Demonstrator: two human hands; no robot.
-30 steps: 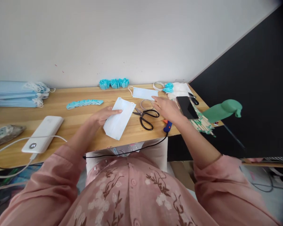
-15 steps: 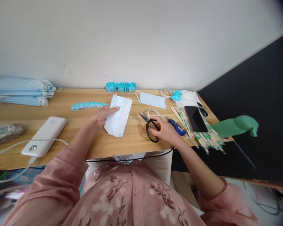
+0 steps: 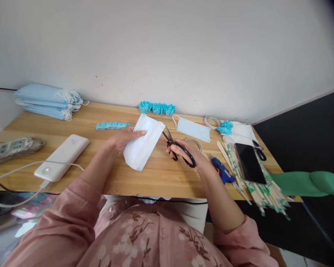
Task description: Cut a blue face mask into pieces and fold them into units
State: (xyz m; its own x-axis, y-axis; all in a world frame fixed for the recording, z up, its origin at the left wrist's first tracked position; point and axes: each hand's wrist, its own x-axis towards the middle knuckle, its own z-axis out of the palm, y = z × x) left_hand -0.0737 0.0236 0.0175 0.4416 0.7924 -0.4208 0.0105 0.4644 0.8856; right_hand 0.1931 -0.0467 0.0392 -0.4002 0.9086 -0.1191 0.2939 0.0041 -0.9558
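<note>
Inspector: Since the frame half a second back, the right hand [image 3: 187,154] has lifted the scissors [image 3: 180,147] off the table [image 3: 161,181] and carried them leftward. Its fingers are closed through the black loops. The blades point up and left at the upper right corner of the white mask [image 3: 143,146].

Clerk: Do the blades touch that edge?

Inspector: That cannot be told. The left hand [image 3: 122,137] grips the mask by its left long edge, fingers stretched flat across the upper face. The mask sits at mid-table, tilted, its lower corner toward the near edge.

Clerk: What room is there around the hands?

Inspector: Bare wood lies below the mask as far as the near edge. A tape ring [image 3: 196,142] lies just beside the right hand, and a second mask [image 3: 193,129] lies near, behind it. A glue gun [image 3: 222,172], a phone [image 3: 249,163] and a bundle of sticks [image 3: 267,193] crowd the right end, the sticks overhanging the near edge. A power bank [image 3: 62,157] lies well apart to the left.
</note>
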